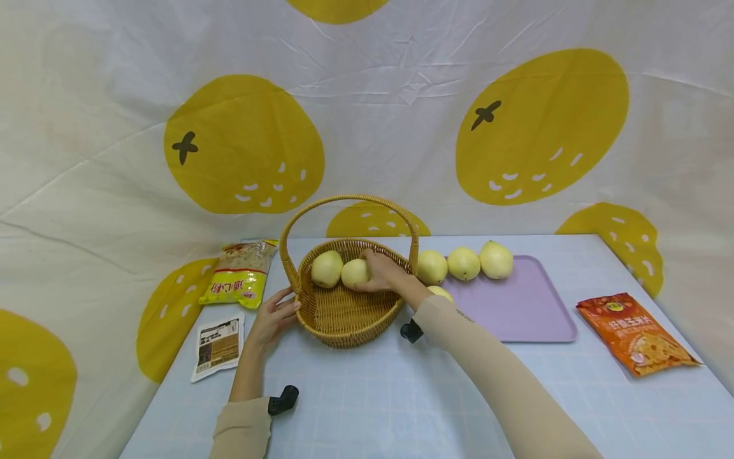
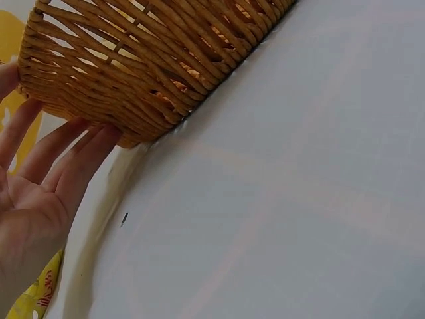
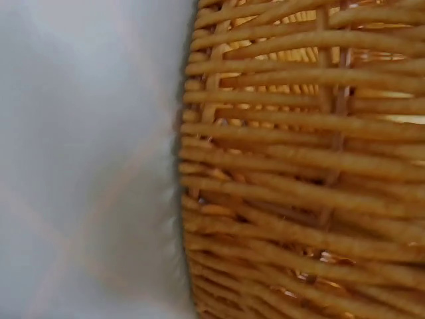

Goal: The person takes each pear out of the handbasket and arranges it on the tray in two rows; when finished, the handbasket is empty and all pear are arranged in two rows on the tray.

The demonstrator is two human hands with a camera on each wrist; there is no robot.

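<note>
A brown wicker basket (image 1: 344,319) with a tall arched handle stands on the table. Inside, one pale yellow pear (image 1: 327,269) lies at the left. Beside it, my right hand (image 1: 383,271) grips a second pear (image 1: 355,273) from its right side, within the basket. My left hand (image 1: 274,322) touches the basket's outer left side, its fingers fairly straight against the weave (image 2: 113,73). In the left wrist view the fingertips of this hand (image 2: 46,179) meet the wicker. The right wrist view holds only basket wall (image 3: 305,166) and tablecloth; the right hand is hidden there.
Right of the basket, a purple tray (image 1: 516,309) bears several pears (image 1: 463,264), one partly behind the right forearm. An orange snack packet (image 1: 636,335) lies at far right. Left stand a yellow-labelled bag (image 1: 237,274) and a white pouch (image 1: 219,347). A patterned cloth (image 1: 390,140) hangs behind.
</note>
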